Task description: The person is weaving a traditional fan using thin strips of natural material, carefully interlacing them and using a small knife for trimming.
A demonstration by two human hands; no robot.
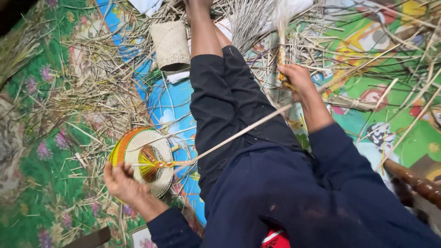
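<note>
My left hand grips the rim of a round woven basket piece, cream with yellow, orange and green strands at its edge. A long pale reed strip runs from the basket's centre up across my dark trousers towards my right side. My right hand is closed around a bundle of pale and yellow straw strands that rise from the mat. I sit with legs stretched forward, in a dark blue sleeved top.
A colourful printed mat covers the floor, strewn with several loose reeds and dry straw. A small woven cylindrical basket lies by my leg. A tied straw bundle lies right; a brown wooden pole at lower right.
</note>
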